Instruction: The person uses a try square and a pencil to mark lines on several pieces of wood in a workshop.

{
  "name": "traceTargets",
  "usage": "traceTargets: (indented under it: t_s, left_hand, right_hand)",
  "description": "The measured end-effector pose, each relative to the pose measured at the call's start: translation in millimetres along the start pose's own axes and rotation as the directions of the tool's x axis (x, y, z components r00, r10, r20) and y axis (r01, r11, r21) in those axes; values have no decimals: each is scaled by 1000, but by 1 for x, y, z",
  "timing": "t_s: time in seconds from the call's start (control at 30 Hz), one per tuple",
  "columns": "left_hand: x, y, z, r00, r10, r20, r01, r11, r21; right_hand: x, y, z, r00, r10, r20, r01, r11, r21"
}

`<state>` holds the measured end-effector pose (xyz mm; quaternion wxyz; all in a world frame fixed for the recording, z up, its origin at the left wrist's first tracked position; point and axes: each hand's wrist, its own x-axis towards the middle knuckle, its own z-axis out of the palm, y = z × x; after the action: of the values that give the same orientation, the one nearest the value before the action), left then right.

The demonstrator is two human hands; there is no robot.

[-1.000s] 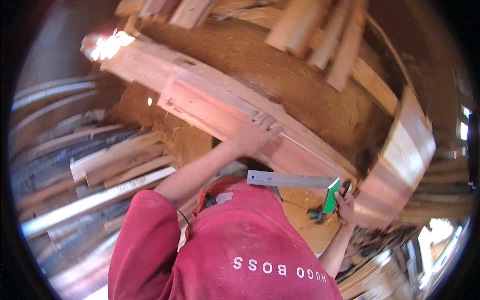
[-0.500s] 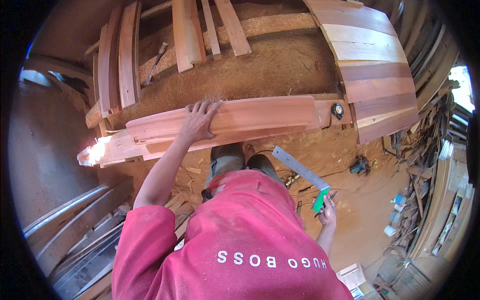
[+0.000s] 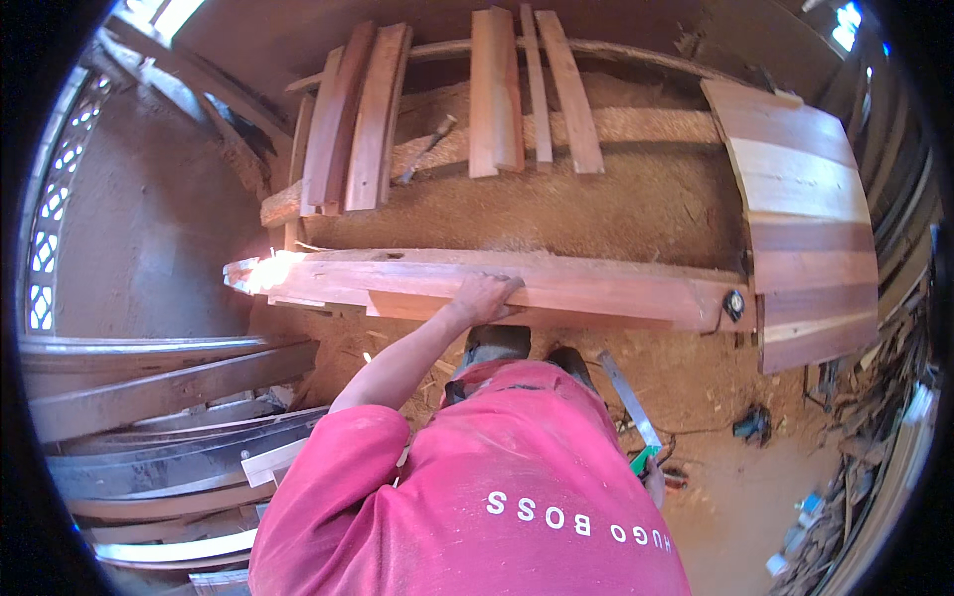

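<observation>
My left hand (image 3: 489, 296) is closed over a reddish wooden plank (image 3: 606, 295), its fingers curled across the middle of the board. The plank lies along a long wooden beam in front of me. My right hand (image 3: 654, 483) is low at my right side, partly hidden by my shirt. It holds a try square (image 3: 630, 399) by the green handle, with the metal blade pointing forward and left. A round black tape measure (image 3: 733, 305) rests near the plank's right end.
Several loose boards (image 3: 378, 119) lean across a rough log at the back, beside a chisel-like tool (image 3: 427, 149). A panel of joined boards (image 3: 810, 228) is at the right. Long timbers (image 3: 169, 397) are stacked left. A teal power tool (image 3: 752, 424) sits on the dusty floor.
My left hand has gone from lying spread on the plank to gripping it, and the plank has tilted or shifted. My right hand has drawn back beside my shirt with the try square. The view has shifted.
</observation>
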<state>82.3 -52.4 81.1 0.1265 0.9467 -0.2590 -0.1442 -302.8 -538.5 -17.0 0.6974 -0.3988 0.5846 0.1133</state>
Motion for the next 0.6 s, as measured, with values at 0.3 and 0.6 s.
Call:
traceTargets:
  t_s: [0.3, 0.6]
  left_hand:
    - [-62, -104, -91, 883, -465, -67, 427, 854, -298]
    - [-24, -346, -154, 563, -751, -343, 688, 657, -309]
  right_hand:
    - [-19, 32, 85, 1000, -6, 27, 8, 998, -57]
    - [-85, 109, 131, 992, 44, -117, -69, 974, -217]
